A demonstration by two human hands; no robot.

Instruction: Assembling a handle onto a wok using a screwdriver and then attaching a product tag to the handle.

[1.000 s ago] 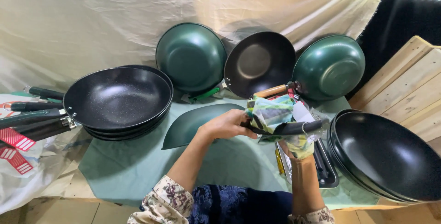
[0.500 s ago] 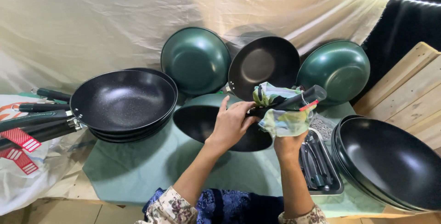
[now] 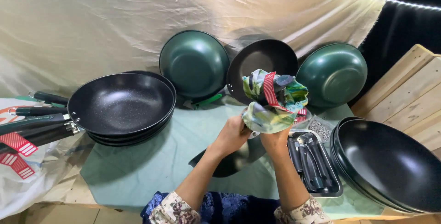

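Head view, the only one: my left hand [image 3: 232, 134] and right hand [image 3: 274, 137] are both raised over the green table cloth [image 3: 138, 169]; together they hold one dark pan [image 3: 229, 159] tilted on edge, handle end up; left hand is clenched on the pan near the handle's root; right hand grips the patterned green cloth [image 3: 271, 109] bunched around the handle [image 3: 280, 84]; a red striped tag [image 3: 268, 88] crosses the handle; the pan body hangs below my hands, just above the table.

Progress, my judgement: cloth is round the handle but loose and baggy, so the wrapping or wiping looks about midway; the pan is not set down yet.

Around: stack of black pans [image 3: 121, 104] to the left with handles pointing left; two green pans [image 3: 195, 63] [image 3: 333, 72] and a black pan [image 3: 262, 63] propped against the pale backdrop sheet [image 3: 92, 22]; metal tray [image 3: 337, 189] with dark tools just right of my right hand; another stack of black pans [image 3: 390, 164] at far right; wooden boards [image 3: 409, 100] behind it.
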